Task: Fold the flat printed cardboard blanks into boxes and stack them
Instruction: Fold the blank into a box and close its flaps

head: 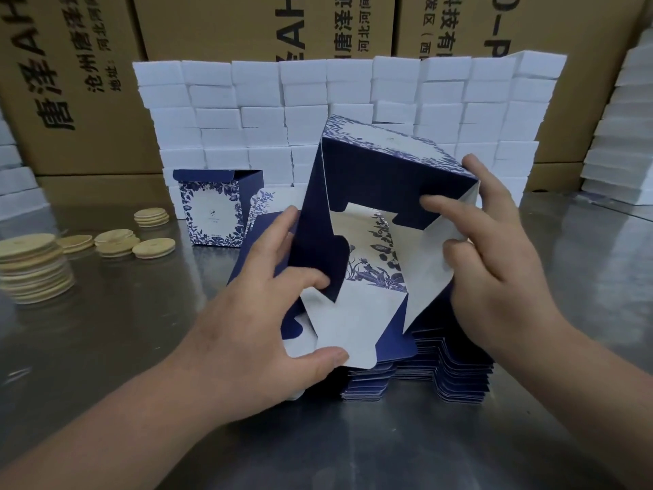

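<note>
A navy and white floral blank (388, 178), opened into a box shape, is held tilted above the pile of flat blanks (456, 380), its open end facing me. My left hand (261, 313) grips the left side flaps, thumb under a white flap, fingers on a navy flap. My right hand (494, 263) holds the right wall, with fingers curled over the white right flap. One folded box (215, 210) stands upright on the steel table (123, 330) at the back left, its lid flap up.
Piles of round wooden discs (35, 270) lie at the left. A wall of white foam blocks (318, 111) stands behind the work, with brown shipping cartons (77, 83) further back. More white blocks (622, 136) are stacked at the right edge.
</note>
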The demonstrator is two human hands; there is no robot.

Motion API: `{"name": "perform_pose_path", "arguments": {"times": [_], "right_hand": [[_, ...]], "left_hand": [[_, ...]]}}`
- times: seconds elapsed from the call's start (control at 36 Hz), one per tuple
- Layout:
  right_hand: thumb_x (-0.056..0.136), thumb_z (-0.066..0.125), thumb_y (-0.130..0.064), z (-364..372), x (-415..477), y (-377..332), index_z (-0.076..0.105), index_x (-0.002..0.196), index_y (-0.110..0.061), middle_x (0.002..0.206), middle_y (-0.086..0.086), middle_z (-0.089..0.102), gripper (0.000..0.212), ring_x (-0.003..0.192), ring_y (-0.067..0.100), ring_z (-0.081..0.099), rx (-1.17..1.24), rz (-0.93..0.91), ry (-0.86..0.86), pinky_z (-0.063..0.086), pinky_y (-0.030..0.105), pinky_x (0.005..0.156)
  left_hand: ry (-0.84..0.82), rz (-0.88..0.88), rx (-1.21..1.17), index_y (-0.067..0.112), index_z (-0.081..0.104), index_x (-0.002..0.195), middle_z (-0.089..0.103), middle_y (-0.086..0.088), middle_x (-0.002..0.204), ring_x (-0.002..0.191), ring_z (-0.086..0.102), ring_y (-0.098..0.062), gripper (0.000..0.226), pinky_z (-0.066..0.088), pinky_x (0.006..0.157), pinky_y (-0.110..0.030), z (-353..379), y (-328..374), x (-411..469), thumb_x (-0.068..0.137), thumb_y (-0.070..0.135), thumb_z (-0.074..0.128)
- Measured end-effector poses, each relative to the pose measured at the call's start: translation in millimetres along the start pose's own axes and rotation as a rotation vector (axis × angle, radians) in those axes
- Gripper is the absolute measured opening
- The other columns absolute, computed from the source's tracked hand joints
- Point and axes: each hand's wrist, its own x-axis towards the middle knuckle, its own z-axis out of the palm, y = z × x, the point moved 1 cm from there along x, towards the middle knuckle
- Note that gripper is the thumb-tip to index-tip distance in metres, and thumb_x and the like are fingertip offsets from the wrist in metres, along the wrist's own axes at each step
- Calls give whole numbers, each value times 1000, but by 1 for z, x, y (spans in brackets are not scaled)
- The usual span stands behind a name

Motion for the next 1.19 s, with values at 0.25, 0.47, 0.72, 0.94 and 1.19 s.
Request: {"name": "perform_pose_path", "arguments": {"times": [0.25, 0.47, 0.72, 0.94, 1.19], "right_hand": [[80, 34, -7, 0, 0, -1, 50, 105, -43, 136, -29, 17, 46, 109, -36, 25, 5, -36, 6, 27, -7, 79], [88, 28, -35, 0, -1, -1, 46, 114, -38, 143, -20, 16, 32, 116, -35, 17, -5, -83, -23, 19, -9, 85], [91, 28, -27, 1, 0, -2, 44, 125, -28, 151, 2, 18, 37, 130, -23, 15, -11, -218, -138, 15, -1, 100], [75, 28, -20, -14, 10, 5, 42, 124, -34, 152, -7, 12, 53, 132, -17, 19, 20, -279, -349, 23, 5, 102], [70, 51, -33, -16, 16, 10, 33, 131, -39, 152, -16, -3, 65, 129, -25, 9, -33, -273, -430, 22, 0, 98]], "left_hand": [[-79, -43, 159, 37, 46, 135, -26, 34, 140, 125, -3, 17, 95, 5, 98, -10, 0, 1, 0, 48, 76, 47], [-75, -109, -48, 60, 49, 100, -5, 18, 156, 135, 21, -1, 34, 26, 106, -34, -1, 5, -2, 75, 74, 29], [-141, -298, 42, 43, 41, 135, -10, 29, 150, 132, 31, -11, 76, 38, 104, -36, 4, 3, 1, 61, 52, 53], [-138, -292, 39, 41, 35, 139, 0, 32, 147, 136, 23, -7, 84, 28, 112, -36, 6, 0, 1, 58, 54, 54], [-116, -275, 7, 50, 39, 128, -3, 36, 145, 133, 28, -6, 80, 40, 103, -37, 5, -4, 0, 50, 65, 48]]}}
